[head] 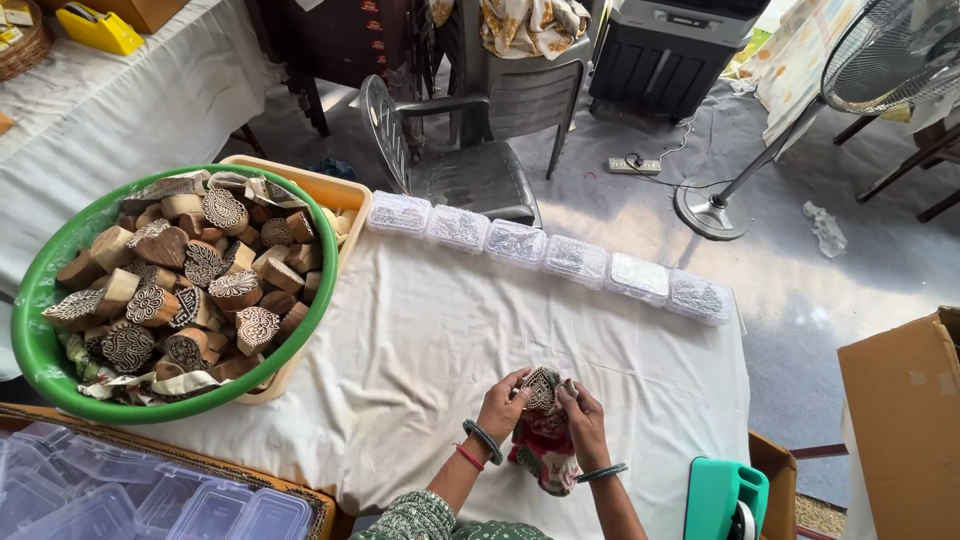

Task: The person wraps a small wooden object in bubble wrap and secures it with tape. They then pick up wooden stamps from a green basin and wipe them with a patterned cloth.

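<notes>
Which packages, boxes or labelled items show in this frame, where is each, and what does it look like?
Clear boxes: six lidded plastic ones in a row along the table's far edge.
Empty containers: clear plastic, stacked at bottom left.
Cardboard box: brown, open, at right edge.
Tape dispenser: yellow, top left.
Green dispenser: teal, bottom right.
Both hands, left hand and right hand, hold a carved block over patterned cloth.

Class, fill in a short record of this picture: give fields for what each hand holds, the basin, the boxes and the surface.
Left hand: grips a carved wooden block
Right hand: presses a patterned cloth against the block
Green basin: heaped with carved wooden blocks
Clear lidded boxes: six in a row at the far edge
Surface: table under a white cloth
</notes>
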